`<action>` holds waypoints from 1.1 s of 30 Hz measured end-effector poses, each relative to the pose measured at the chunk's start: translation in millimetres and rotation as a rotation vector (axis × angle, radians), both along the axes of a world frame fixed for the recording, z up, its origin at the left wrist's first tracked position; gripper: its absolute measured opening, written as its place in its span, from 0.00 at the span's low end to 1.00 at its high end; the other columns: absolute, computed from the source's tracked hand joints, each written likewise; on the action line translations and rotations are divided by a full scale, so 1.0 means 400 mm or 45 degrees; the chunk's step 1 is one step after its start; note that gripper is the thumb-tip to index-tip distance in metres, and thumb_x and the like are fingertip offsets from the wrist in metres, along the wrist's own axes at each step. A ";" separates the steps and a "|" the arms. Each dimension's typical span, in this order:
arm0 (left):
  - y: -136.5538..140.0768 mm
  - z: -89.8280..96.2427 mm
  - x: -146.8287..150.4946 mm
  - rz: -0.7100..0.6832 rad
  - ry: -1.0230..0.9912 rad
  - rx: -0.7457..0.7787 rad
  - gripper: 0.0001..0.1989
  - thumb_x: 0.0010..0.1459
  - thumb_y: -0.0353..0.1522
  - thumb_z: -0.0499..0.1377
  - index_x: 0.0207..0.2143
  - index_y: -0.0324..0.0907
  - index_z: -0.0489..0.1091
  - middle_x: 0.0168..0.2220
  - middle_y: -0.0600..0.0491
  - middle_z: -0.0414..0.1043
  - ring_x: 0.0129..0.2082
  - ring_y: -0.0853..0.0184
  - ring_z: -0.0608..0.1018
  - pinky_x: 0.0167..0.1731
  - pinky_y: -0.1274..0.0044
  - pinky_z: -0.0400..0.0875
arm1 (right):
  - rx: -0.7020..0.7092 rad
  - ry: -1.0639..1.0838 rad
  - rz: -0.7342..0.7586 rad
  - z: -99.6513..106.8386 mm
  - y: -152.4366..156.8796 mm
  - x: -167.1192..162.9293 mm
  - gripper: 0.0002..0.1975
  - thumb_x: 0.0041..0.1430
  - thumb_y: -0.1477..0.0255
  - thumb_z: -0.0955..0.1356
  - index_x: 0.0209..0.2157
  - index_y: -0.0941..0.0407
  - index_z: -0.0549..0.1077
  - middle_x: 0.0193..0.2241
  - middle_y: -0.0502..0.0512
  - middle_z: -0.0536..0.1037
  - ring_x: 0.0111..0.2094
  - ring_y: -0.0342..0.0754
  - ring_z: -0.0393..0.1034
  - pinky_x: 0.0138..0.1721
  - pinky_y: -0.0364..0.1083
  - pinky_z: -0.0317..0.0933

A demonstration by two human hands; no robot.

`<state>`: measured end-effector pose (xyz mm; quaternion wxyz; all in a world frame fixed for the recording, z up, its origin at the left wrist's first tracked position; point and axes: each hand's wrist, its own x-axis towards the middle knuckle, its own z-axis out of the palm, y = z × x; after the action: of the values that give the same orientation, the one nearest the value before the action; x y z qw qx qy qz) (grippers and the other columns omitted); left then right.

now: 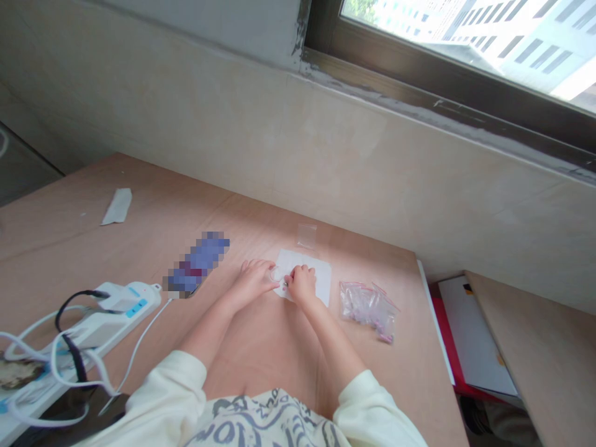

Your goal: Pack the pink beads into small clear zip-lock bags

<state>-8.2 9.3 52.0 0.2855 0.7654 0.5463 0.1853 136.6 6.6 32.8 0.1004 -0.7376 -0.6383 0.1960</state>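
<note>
My left hand [257, 279] grips a small clear round object [278, 274] between thumb and fingers, at the left edge of a white sheet of paper [323, 280]. Over the middle of that sheet, my right hand [302, 282] is closed in a pinch right beside the round object. A tiny dark spot shows at its fingertips, too small to name. Several clear zip bags [365, 304] with small pinkish-purple pieces in them lie to the right of the paper. Beyond the sheet is a flat clear plastic bag [307, 236].
A phone with a blurred screen [198, 264] lies left of my hands, a white cable attached. Nearer left, a white power strip [135, 304] carries plugs and tangled cords. A whitish scrap [117, 206] rests far left. The desk's right edge borders a gap with folders [475, 335].
</note>
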 end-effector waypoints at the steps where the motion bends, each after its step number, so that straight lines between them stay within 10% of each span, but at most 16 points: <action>1: -0.001 -0.001 0.000 -0.002 -0.005 0.004 0.17 0.42 0.38 0.58 0.36 0.42 0.64 0.40 0.49 0.69 0.42 0.60 0.67 0.43 0.69 0.55 | 0.011 0.028 -0.011 0.003 0.001 0.003 0.04 0.47 0.72 0.63 0.24 0.58 0.67 0.31 0.63 0.68 0.36 0.55 0.57 0.32 0.48 0.49; 12: -0.007 0.016 0.044 0.029 -0.039 -0.015 0.16 0.44 0.34 0.56 0.38 0.40 0.63 0.41 0.47 0.67 0.44 0.60 0.66 0.45 0.69 0.55 | 0.178 0.624 -0.031 0.067 -0.062 -0.016 0.08 0.45 0.66 0.64 0.26 0.54 0.71 0.40 0.59 0.64 0.47 0.53 0.53 0.37 0.47 0.55; 20: -0.025 -0.017 -0.018 0.262 -0.774 -0.413 0.24 0.50 0.39 0.51 0.49 0.42 0.51 0.50 0.45 0.57 0.49 0.65 0.63 0.47 0.70 0.56 | 0.183 1.192 -0.176 0.075 -0.054 0.024 0.09 0.46 0.67 0.63 0.23 0.58 0.69 0.38 0.59 0.69 0.37 0.47 0.64 0.30 0.44 0.60; 27: -0.049 -0.052 -0.006 0.335 -1.706 -0.928 0.08 0.50 0.30 0.54 0.35 0.36 0.64 0.31 0.49 0.73 0.33 0.65 0.75 0.42 0.69 0.63 | 0.250 1.106 -0.215 0.066 -0.050 0.026 0.11 0.48 0.65 0.61 0.28 0.57 0.69 0.33 0.55 0.71 0.35 0.46 0.64 0.32 0.44 0.59; 33: -0.042 -0.065 -0.019 0.482 -1.933 -0.993 0.08 0.53 0.26 0.48 0.32 0.34 0.66 0.29 0.47 0.74 0.32 0.65 0.75 0.39 0.70 0.66 | 0.152 0.333 -0.224 0.003 -0.028 0.022 0.06 0.45 0.72 0.63 0.27 0.58 0.68 0.31 0.58 0.69 0.37 0.52 0.58 0.37 0.49 0.52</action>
<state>-15.9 -7.6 25.9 0.7781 0.1793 0.3508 0.4892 145.5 -4.4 34.2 0.2429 -0.7515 -0.5634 0.2425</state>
